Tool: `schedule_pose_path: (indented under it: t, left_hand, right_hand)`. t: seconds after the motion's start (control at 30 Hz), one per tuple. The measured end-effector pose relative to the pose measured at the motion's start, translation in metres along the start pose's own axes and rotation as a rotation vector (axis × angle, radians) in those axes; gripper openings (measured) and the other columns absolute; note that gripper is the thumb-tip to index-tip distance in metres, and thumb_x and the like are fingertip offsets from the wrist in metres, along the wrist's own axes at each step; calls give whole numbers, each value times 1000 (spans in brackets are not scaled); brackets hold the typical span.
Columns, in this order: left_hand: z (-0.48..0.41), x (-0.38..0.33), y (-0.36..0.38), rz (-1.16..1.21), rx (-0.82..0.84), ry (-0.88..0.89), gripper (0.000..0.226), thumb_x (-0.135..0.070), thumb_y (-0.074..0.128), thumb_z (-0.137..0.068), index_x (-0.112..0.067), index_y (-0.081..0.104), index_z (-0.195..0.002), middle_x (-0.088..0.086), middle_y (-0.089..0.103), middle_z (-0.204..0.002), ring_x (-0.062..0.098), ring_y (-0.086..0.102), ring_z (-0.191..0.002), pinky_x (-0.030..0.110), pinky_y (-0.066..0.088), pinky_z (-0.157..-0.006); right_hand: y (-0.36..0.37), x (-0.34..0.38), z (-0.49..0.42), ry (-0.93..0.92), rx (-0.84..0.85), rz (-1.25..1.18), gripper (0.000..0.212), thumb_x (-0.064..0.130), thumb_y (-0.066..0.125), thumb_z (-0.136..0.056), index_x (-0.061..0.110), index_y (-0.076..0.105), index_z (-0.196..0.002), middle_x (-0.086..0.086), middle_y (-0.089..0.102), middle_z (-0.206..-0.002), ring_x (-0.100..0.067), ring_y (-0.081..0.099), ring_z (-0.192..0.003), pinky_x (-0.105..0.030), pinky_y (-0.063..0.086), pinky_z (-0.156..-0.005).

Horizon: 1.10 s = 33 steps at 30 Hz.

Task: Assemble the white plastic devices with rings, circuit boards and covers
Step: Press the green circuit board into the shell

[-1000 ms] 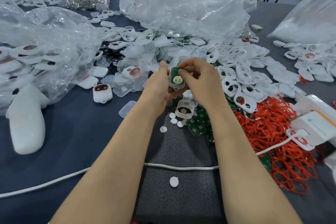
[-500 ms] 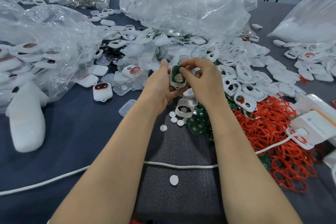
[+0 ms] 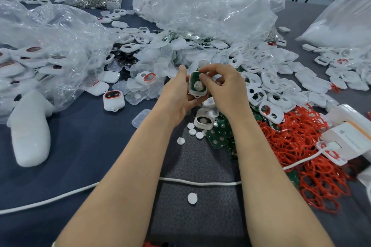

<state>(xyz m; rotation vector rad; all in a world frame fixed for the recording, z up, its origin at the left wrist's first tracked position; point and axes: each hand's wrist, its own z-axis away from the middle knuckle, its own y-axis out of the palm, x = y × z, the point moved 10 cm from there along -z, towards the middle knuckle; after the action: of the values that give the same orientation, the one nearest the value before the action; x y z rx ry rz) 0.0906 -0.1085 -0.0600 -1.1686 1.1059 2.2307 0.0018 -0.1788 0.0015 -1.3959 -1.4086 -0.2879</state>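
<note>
Both hands up over the table: the left hand cradles a white device shell, small loop at its lower edge, green circuit board seated inside with a round silvery pad; the right hand pinches it, thumb pressing the board.

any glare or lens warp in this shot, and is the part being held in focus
Head view: soft even light, white sheen on the clear plastic bag; head view: wide-angle stretch toward the edges; head view: the held white device is fairly sharp, far background softer.
</note>
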Motion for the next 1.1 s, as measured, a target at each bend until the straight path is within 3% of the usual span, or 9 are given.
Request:
schedule_pose_path:
  t: [0.27, 0.43, 0.53, 0.6, 0.7, 0.8, 0.93, 1.1]
  left_hand:
    - [-3, 1, -1, 2, 6, 2, 41, -38, 34, -104, -5, 58, -94, 12, 66, -83, 19, 66, -73, 30, 60, -65]
    - [-5, -2, 3, -113, 75, 63, 21, -21, 45, -102, -9, 61, -97, 9, 68, -92, 15, 67, -79, 27, 60, -75]
    - [-4, -6, 4, -184, 97, 144, 10, -8, 49, -99, -9, 59, -97, 9, 66, -92, 16, 66, -81, 30, 59, -79]
    - [-3, -10, 4, -220, 95, 189, 12, -4, 49, -98, -12, 58, -95, 9, 64, -93, 18, 65, -84, 31, 58, -81]
    - [-1, -16, 6, -312, 92, 279, 16, -2, 49, -98, -15, 58, -94, 9, 65, -94, 19, 65, -86, 34, 58, -83]
    - [2, -19, 9, -357, 103, 337, 19, -1, 48, -98, -16, 57, -92, 8, 67, -89, 17, 67, -80, 36, 58, -82]
    - [4, -21, 11, -376, 99, 361, 18, -1, 48, -98, -16, 57, -93, 9, 67, -89, 19, 66, -81, 35, 58, -82]
    - [1, -14, 9, -238, 82, 277, 17, -5, 47, -100, -3, 56, -114, 18, 64, -105, 26, 64, -94, 41, 54, -93]
  right_hand:
    - [1, 2, 0, -18, -3, 6, 13, 20, 66, -88, 23, 71, -100, -4, 62, -98, 1, 47, -71, -25, 48, -77]
    - [2, -2, 0, 27, -7, -23, 17, 19, 66, -89, 16, 66, -106, -1, 63, -89, -14, 54, -76, -35, 53, -77]
    - [2, -7, 0, 90, -6, -69, 17, 20, 66, -88, 14, 66, -104, 5, 64, -88, -12, 60, -84, -34, 54, -81]
    - [4, -16, 0, 175, 15, -162, 18, 19, 67, -88, 10, 68, -103, 1, 68, -94, -14, 63, -91, -31, 54, -82]
    - [10, -25, 2, 266, 43, -326, 18, 15, 67, -88, 7, 66, -104, -9, 68, -96, -14, 64, -87, -20, 54, -69]
    - [14, -26, 2, 288, 43, -375, 10, 11, 64, -89, 8, 62, -98, -13, 64, -92, -17, 62, -80, -20, 53, -63]
    - [15, -28, 1, 314, 23, -485, 8, 8, 64, -89, 15, 60, -85, -8, 63, -84, -14, 62, -73, -17, 50, -55]
    - [8, -24, 2, 275, -50, -465, 1, 18, 67, -89, 19, 66, -88, -5, 67, -86, -11, 65, -74, -15, 50, -56]
